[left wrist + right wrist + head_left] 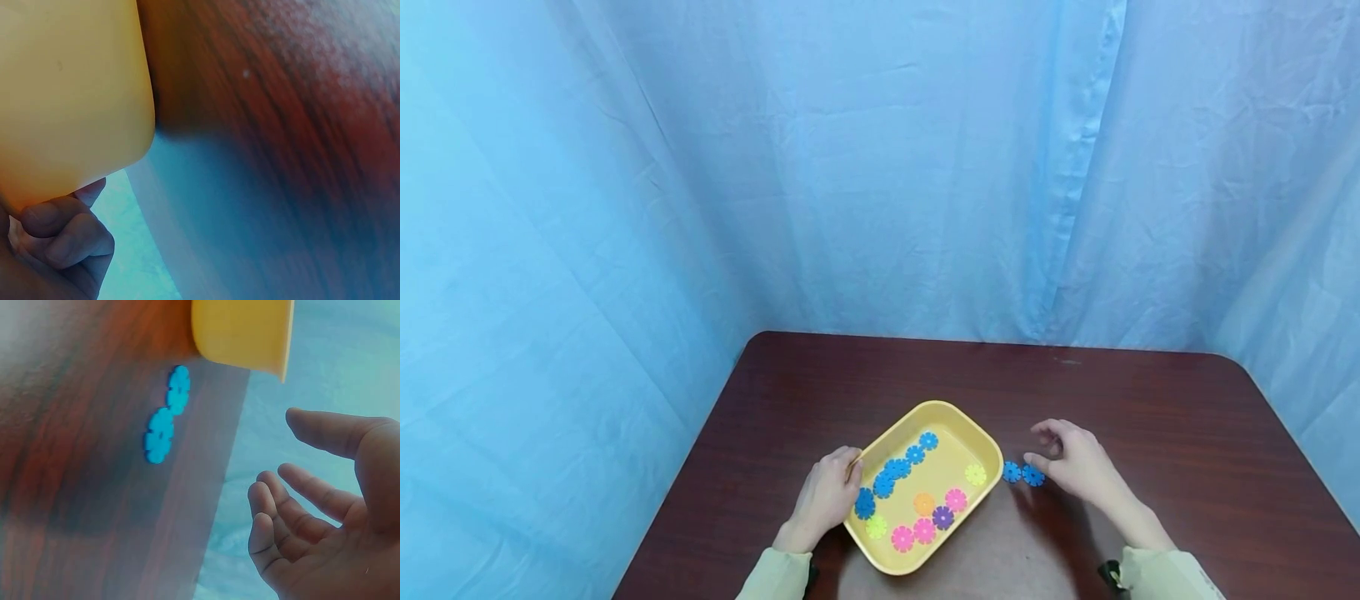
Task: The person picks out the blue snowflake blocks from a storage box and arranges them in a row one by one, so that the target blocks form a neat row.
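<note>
Yellow tray: here we are, the yellow tray (951, 467) is sitting at an angle on the dark table (1142, 417), discs scattered across its floor.
Left hand: the left hand (823, 492) is gripping the tray's side wall, thumb at the rim, fingers curling against the outside.
Right hand: the right hand (1078, 462) is hovering by the table pair, thumb and fingers standing apart, nothing between them.
Blue table pair: two blue discs (1033, 476) are lying just beside the tray's right-hand corner, meeting at their edges; whether they are slotting together, I cannot tell.
Blue row in tray: more blue discs (883, 483) are running in a line along the left side, some overlapping; again, any joining is too small to make out.
Other colours: yellow discs (975, 475), pink discs (902, 538), an orange disc (924, 504) and a purple disc (943, 517) are resting inside.
Progress: only two pieces are lying outside, so the handling is looking partway along; the pair is waiting unheld, and plenty are remaining in the tray.
</note>
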`<state>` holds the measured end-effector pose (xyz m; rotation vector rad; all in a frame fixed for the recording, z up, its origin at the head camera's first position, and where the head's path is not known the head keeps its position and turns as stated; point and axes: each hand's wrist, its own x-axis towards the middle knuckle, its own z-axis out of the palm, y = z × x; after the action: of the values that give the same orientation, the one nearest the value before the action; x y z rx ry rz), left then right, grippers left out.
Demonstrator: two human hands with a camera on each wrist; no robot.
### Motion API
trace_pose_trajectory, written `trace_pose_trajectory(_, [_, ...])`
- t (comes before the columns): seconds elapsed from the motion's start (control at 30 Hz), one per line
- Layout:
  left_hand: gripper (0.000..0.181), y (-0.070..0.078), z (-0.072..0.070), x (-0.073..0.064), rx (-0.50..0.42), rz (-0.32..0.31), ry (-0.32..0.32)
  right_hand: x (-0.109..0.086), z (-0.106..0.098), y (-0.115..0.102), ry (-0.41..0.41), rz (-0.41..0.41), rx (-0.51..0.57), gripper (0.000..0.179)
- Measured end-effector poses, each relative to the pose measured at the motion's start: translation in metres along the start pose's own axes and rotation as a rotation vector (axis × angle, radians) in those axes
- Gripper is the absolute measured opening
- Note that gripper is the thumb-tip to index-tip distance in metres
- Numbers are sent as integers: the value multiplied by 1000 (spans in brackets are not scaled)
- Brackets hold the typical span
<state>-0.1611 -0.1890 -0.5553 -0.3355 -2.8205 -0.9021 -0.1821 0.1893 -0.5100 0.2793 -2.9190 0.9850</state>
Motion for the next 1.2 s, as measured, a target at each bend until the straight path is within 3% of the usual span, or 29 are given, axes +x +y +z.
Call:
trace_pose_trajectory(0.63, [17, 0, 0, 2, 10, -1, -2, 19, -5, -27, -8, -49, 62, 39])
trace_pose_trajectory(1.2, [15, 0, 0, 1, 20, 13, 15, 36, 11, -51, -36, -84, 99, 38])
